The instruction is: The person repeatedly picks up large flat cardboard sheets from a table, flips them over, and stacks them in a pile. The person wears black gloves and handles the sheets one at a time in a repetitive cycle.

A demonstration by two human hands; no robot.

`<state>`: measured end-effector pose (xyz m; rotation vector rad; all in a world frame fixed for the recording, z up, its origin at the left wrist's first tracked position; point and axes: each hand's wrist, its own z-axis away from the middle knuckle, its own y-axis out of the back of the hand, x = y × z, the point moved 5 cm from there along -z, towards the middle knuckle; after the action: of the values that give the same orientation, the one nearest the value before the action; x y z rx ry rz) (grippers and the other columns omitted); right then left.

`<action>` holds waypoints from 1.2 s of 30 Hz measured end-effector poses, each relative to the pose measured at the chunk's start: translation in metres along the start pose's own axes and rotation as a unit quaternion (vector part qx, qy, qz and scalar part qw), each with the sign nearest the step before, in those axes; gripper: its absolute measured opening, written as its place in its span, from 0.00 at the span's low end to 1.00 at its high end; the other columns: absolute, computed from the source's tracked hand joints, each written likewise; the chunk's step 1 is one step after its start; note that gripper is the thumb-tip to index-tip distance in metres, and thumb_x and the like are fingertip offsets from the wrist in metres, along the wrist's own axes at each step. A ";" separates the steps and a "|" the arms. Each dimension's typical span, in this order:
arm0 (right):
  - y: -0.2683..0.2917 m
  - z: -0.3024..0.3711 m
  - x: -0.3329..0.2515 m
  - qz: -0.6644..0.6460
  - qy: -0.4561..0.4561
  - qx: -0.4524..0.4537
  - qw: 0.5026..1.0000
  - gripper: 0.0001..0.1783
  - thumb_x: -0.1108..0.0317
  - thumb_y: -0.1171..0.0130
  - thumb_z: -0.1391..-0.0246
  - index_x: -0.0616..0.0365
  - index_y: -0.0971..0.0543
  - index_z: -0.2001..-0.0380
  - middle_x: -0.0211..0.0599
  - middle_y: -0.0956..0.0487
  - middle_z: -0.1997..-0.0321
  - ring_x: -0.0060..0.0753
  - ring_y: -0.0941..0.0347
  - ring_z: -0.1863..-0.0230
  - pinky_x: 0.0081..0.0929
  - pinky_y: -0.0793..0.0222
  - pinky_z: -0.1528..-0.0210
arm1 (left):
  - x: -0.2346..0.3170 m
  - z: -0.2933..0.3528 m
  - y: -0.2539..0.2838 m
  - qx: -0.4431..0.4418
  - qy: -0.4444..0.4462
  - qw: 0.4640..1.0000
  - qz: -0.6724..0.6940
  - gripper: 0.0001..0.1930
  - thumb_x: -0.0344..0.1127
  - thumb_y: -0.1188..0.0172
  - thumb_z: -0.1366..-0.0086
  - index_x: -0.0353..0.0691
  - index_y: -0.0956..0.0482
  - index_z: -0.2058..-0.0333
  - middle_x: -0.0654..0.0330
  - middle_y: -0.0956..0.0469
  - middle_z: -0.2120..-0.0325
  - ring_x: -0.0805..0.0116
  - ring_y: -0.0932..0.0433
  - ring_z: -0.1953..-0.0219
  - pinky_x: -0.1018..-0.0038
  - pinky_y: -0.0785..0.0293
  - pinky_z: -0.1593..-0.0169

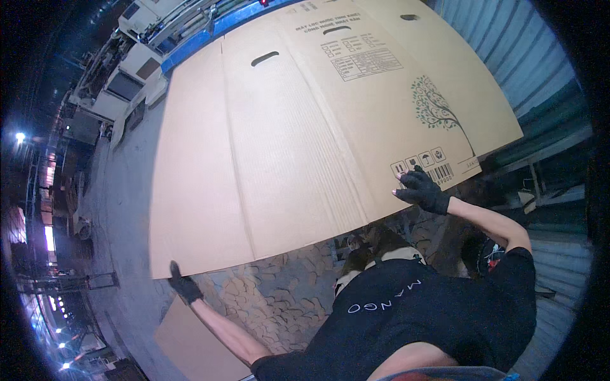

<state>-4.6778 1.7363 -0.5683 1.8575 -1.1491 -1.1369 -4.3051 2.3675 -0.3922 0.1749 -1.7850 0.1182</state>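
Cardboard sheet (pixel 311 140) beneath right-hand fingers (pixel 410 181)

The one head view comes from a wide fisheye camera worn on the person's head, looking steeply down along the body and out ahead, its rounded picture fading to dark at the corners. Nearest the lens is the black shirt (pixel 413 317), between 4 and 6 o'clock; the left forearm (pixel 229 333) enters at 7, the right forearm (pixel 484 220) lies past 3. The cardboard sheet (pixel 289 152) spans the centre up to 12. Farther off show machinery (pixel 124 82) at 10, floor (pixel 121 200) at 9 and corrugated wall (pixel 511 54) at 2.
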 end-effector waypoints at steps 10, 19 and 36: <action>-0.048 0.008 0.017 0.035 -0.008 -0.019 0.999 0.26 0.64 0.47 0.46 0.36 0.28 0.42 0.52 0.34 0.37 0.58 0.37 0.37 0.67 0.51 0.35 | -0.054 0.268 -0.316 -0.485 -0.409 0.657 -0.407 0.33 0.25 0.49 0.43 0.49 0.35 0.37 0.53 0.39 0.35 0.50 0.45 0.31 0.43 0.58 0.31; -0.017 0.030 0.047 0.145 -0.004 -0.050 0.988 0.25 0.61 0.51 0.42 0.33 0.29 0.40 0.45 0.31 0.37 0.48 0.35 0.36 0.67 0.54 0.32 | -0.088 0.279 -0.372 -0.474 -0.565 0.430 -0.521 0.29 0.37 0.48 0.37 0.57 0.39 0.35 0.62 0.41 0.34 0.56 0.40 0.35 0.43 0.44 0.39; -0.002 0.058 0.084 0.179 -0.027 -0.036 0.983 0.27 0.67 0.50 0.44 0.39 0.30 0.40 0.45 0.38 0.31 0.46 0.40 0.32 0.59 0.53 0.30 | -0.093 0.257 -0.369 -0.497 -0.437 0.524 -0.537 0.32 0.27 0.50 0.38 0.51 0.40 0.34 0.52 0.42 0.32 0.51 0.40 0.33 0.49 0.46 0.34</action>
<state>-4.7105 1.6551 -0.6203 1.4950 -1.3868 -1.0124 -4.4650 1.9653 -0.5452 0.5185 -2.0183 -2.2091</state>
